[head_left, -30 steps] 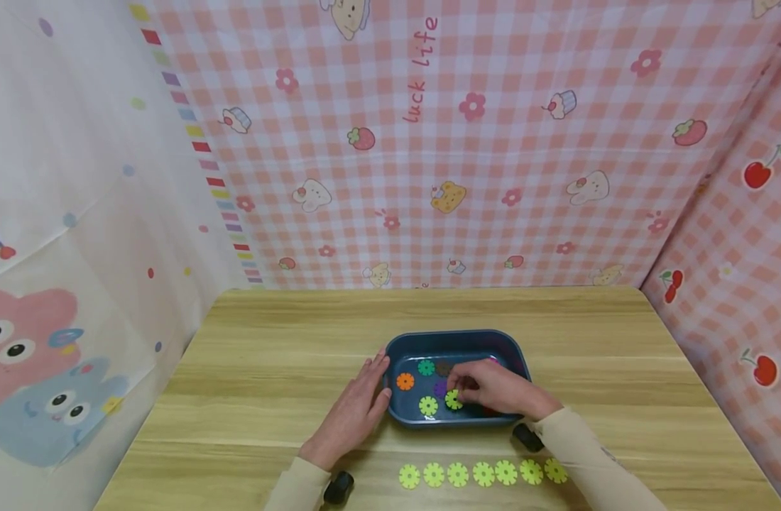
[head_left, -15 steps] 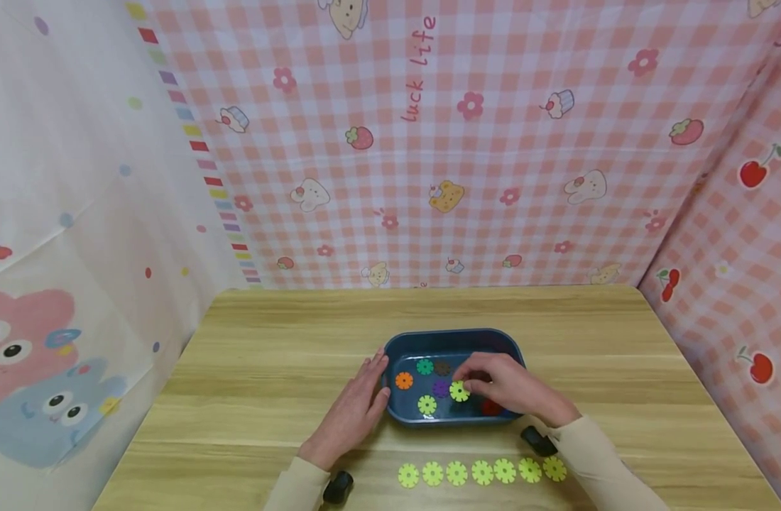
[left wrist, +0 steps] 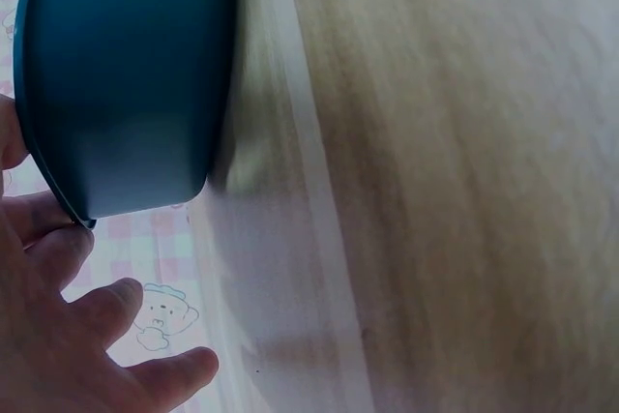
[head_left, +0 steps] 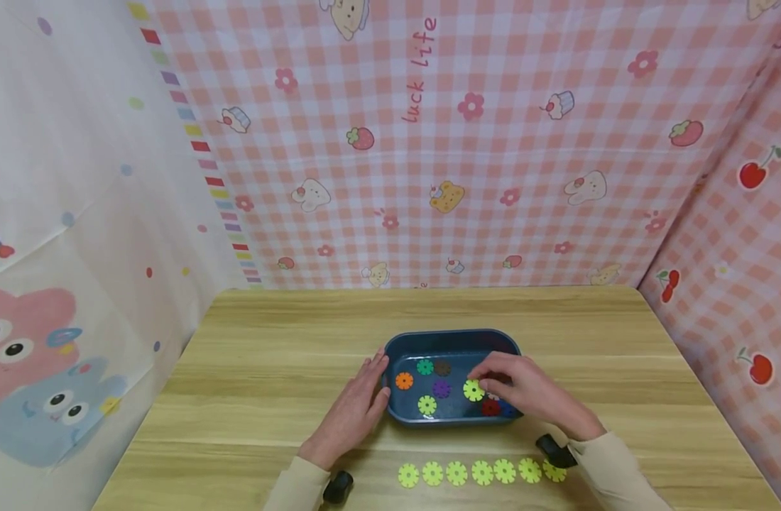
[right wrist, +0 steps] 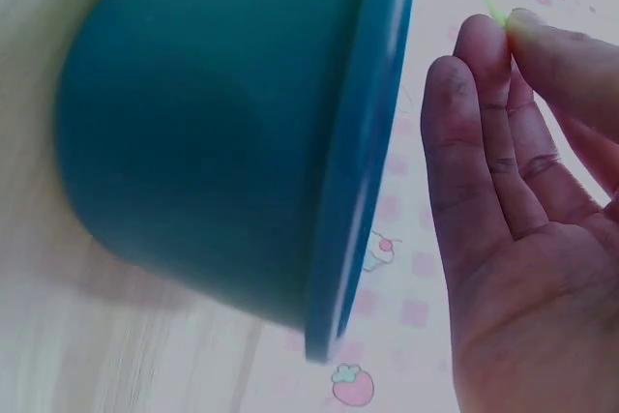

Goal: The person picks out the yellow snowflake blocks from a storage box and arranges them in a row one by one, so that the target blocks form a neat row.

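Note:
My right hand (head_left: pixel 521 387) pinches a yellow-green snowflake disc (head_left: pixel 473 390) between thumb and fingertips above the dark blue tub (head_left: pixel 451 421). In the right wrist view only a sliver of the disc (right wrist: pixel 496 13) shows at the fingertips. My left hand (head_left: pixel 348 419) rests with extended fingers against the tub's left rim; the left wrist view has its fingers (left wrist: pixel 106 311) beside the tub's end. Inside the tub lie an orange disc (head_left: pixel 404 381), a green one, a brown one, a purple disc (head_left: pixel 441 388), another yellow-green disc (head_left: pixel 427 405) and a red disc (head_left: pixel 490 407).
A row of several yellow-green discs (head_left: pixel 456 473) lies on the wooden table (head_left: pixel 288 341) in front of the tub. The right wrist camera (head_left: pixel 555 450) partly covers the row's right end. A pink checked cloth (head_left: pixel 390 170) hangs behind the table.
My right hand has lifted the yellow-green disc and carried it rightward over the tub, uncovering the purple and red discs. My left hand stays at the rim.

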`<state>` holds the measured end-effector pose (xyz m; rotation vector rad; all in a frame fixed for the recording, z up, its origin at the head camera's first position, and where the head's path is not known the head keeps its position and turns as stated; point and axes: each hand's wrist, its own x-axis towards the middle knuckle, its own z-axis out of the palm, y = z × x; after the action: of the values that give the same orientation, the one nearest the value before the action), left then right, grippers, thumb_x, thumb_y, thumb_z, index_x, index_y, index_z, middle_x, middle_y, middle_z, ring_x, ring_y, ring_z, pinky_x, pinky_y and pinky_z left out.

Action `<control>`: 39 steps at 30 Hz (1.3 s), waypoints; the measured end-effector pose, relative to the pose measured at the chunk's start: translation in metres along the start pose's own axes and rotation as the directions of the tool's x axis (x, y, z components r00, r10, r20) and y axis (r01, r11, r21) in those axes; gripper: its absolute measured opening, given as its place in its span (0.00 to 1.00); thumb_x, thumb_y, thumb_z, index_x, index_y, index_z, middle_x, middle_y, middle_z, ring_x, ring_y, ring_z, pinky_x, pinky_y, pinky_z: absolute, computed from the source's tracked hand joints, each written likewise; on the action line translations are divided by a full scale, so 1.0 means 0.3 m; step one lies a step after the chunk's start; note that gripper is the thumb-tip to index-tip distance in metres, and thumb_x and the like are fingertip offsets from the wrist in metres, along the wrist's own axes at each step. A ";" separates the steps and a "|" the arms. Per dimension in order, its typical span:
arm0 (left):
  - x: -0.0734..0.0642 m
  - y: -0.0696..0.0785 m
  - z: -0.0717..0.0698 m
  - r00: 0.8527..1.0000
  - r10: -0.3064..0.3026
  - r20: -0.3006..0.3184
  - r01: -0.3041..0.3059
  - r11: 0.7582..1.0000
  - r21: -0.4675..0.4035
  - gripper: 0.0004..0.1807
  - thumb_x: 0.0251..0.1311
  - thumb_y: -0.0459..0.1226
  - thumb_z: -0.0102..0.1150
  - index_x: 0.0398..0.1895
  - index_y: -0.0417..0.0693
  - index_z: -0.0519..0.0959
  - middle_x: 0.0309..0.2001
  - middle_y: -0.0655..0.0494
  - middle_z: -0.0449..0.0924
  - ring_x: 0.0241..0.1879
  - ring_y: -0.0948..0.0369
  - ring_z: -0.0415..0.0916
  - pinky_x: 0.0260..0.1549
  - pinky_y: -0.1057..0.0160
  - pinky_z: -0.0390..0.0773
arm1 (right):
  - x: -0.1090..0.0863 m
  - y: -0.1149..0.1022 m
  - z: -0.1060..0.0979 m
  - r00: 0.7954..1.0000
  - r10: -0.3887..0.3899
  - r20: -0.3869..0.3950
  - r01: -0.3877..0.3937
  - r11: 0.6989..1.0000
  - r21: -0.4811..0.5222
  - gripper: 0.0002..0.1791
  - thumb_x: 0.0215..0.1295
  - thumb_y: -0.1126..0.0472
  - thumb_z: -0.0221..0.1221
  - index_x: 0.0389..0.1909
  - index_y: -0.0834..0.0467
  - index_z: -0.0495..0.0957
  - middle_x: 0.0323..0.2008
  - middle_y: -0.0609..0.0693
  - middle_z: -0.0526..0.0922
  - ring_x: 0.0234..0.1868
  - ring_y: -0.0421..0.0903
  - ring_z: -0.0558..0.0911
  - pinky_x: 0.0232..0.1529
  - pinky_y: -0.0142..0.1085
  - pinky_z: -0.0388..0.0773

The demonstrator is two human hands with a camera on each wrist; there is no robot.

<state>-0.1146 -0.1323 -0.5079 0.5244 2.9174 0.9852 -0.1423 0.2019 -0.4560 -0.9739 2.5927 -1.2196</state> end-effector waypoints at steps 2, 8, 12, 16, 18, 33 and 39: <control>0.000 0.000 -0.001 1.000 0.000 -0.003 0.000 1.000 0.001 0.31 0.81 0.44 0.47 0.81 0.44 0.59 0.83 0.53 0.51 0.80 0.46 0.50 0.71 0.34 0.59 | -0.013 -0.002 -0.006 1.000 -0.017 -0.015 0.017 1.000 0.006 0.11 0.73 0.68 0.62 0.48 0.52 0.86 0.41 0.40 0.84 0.37 0.36 0.80 0.39 0.32 0.83; 0.000 0.000 0.003 1.000 -0.010 0.002 0.010 1.000 0.008 0.31 0.81 0.44 0.47 0.81 0.45 0.59 0.83 0.54 0.50 0.80 0.47 0.49 0.72 0.34 0.59 | -0.059 -0.005 -0.024 0.998 -0.026 -0.059 0.027 1.000 0.004 0.10 0.73 0.67 0.62 0.48 0.51 0.86 0.42 0.41 0.85 0.37 0.36 0.79 0.38 0.31 0.82; 0.000 0.000 0.005 1.000 -0.015 0.007 0.015 1.000 0.002 0.31 0.81 0.44 0.46 0.82 0.45 0.58 0.83 0.54 0.50 0.81 0.47 0.49 0.72 0.34 0.59 | -0.092 -0.006 -0.034 0.996 -0.013 -0.085 0.013 1.000 -0.001 0.10 0.75 0.65 0.61 0.48 0.50 0.86 0.42 0.41 0.85 0.39 0.36 0.80 0.39 0.31 0.82; 0.001 0.001 0.006 1.000 -0.017 0.006 0.017 1.000 0.001 0.31 0.81 0.44 0.47 0.82 0.45 0.58 0.83 0.53 0.50 0.81 0.47 0.49 0.72 0.34 0.58 | -0.123 -0.006 -0.045 0.994 -0.009 -0.108 0.010 1.000 0.014 0.09 0.75 0.65 0.60 0.48 0.51 0.86 0.40 0.41 0.84 0.38 0.35 0.80 0.39 0.30 0.82; 0.001 0.000 0.007 1.000 -0.015 0.005 0.015 1.000 0.003 0.31 0.81 0.44 0.47 0.82 0.45 0.59 0.83 0.53 0.51 0.80 0.47 0.49 0.72 0.34 0.59 | -0.137 -0.003 -0.049 0.992 -0.026 -0.121 0.029 0.999 0.017 0.10 0.74 0.67 0.61 0.48 0.52 0.86 0.40 0.42 0.84 0.38 0.35 0.80 0.39 0.30 0.82; 0.003 0.003 0.006 1.000 -0.016 0.003 0.016 1.000 0.007 0.31 0.81 0.43 0.47 0.81 0.44 0.59 0.83 0.52 0.51 0.80 0.47 0.49 0.72 0.34 0.59 | -0.238 0.033 -0.073 0.974 -0.021 -0.226 0.007 0.998 -0.062 0.15 0.67 0.73 0.64 0.45 0.50 0.86 0.40 0.39 0.86 0.38 0.33 0.81 0.38 0.29 0.84; 0.005 0.002 0.004 1.000 -0.017 0.002 0.017 1.000 0.008 0.31 0.81 0.44 0.47 0.81 0.44 0.59 0.83 0.52 0.51 0.80 0.47 0.49 0.71 0.34 0.59 | -0.281 0.053 -0.082 0.973 0.006 -0.229 -0.015 0.999 -0.036 0.15 0.68 0.73 0.63 0.46 0.51 0.86 0.41 0.41 0.86 0.40 0.34 0.82 0.41 0.27 0.83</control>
<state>-0.1155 -0.1306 -0.5084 0.5000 2.9198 0.9706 -0.0927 0.2758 -0.4645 -0.8717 2.7991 -1.3597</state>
